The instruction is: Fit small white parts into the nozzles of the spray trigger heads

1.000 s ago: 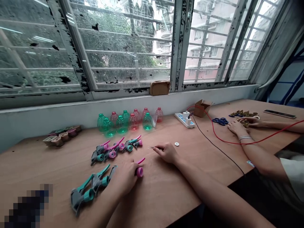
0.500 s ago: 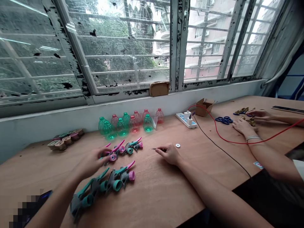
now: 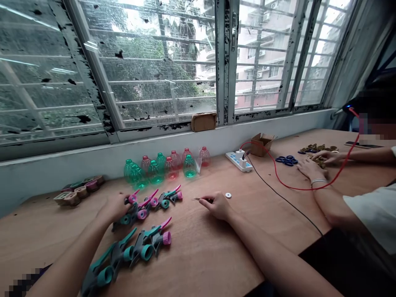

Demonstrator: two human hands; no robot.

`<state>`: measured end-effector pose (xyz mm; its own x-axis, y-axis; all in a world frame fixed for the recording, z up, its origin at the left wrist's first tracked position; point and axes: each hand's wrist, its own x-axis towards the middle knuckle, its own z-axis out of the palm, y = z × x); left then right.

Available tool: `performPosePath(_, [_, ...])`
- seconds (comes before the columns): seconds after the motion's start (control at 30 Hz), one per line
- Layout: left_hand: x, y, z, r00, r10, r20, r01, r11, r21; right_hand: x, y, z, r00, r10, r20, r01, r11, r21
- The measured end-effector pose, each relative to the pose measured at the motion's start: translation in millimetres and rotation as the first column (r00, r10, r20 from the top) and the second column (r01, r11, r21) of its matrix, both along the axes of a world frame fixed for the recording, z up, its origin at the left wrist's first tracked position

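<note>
My left hand (image 3: 115,208) is closed on a trigger spray head with a pink nozzle (image 3: 132,199), at the left end of the back row. Alongside it lie more grey, teal and pink spray heads (image 3: 165,203). A front row of spray heads (image 3: 146,252) with teal and pink collars lies nearer me. My right hand (image 3: 218,206) rests on the table, closed around thin metal tweezers (image 3: 195,199) whose tips point left. Just beyond that hand lies a small white ring (image 3: 228,195). Green bottles (image 3: 155,173) and red bottles (image 3: 171,169) stand by the wall.
Several wooden-looking blocks (image 3: 71,198) sit at the left. A white power strip (image 3: 239,161) with red and black cables and an open cardboard box (image 3: 261,144) stand at the back. At right, another person's hands (image 3: 311,169) handle brassy pieces near blue-handled scissors (image 3: 286,160).
My left hand has moved left along the back row and now grips a spray head at its end. My right hand stays put with the tweezers. The other person leans further into view.
</note>
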<state>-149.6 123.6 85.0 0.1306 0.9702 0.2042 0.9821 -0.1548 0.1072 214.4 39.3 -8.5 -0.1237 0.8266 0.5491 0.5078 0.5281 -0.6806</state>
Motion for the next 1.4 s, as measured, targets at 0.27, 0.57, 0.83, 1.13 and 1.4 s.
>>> performPosePath(0.27, [126.3, -99.2, 9.8, 0.881, -0.379, 0.283, 0.372, 0.925, 0.083, 2.7, 4.6, -4.4, 0.997, -0.055, -0.062, 0.055, 0.998, -0.006])
performPosePath(0.57, [172.3, -130.0, -55.7, 0.830, -0.407, 0.380, 0.459, 0.887, -0.052, 4.1, 0.5, -7.0, 0.980, -0.065, -0.186, 0.069, 0.998, 0.012])
performPosePath(0.83, [161.7, -131.2, -63.9, 0.923, -0.332, 0.195, 0.343, 0.939, -0.026, 3.9, -0.3, -9.2, 0.985, -0.077, -0.154, 0.072, 0.997, -0.040])
performPosePath(1.13, [161.8, -130.9, -62.2, 0.920, -0.289, 0.264, 0.289, 0.957, 0.038, 4.4, -0.2, -10.6, 0.980, -0.111, -0.166, 0.103, 0.993, -0.057])
performPosePath(1.4, [178.0, -130.1, -75.8, 0.716, -0.313, 0.624, 0.431, 0.901, -0.044, 6.6, -3.1, -8.0, 0.984, -0.118, -0.134, 0.110, 0.992, -0.068])
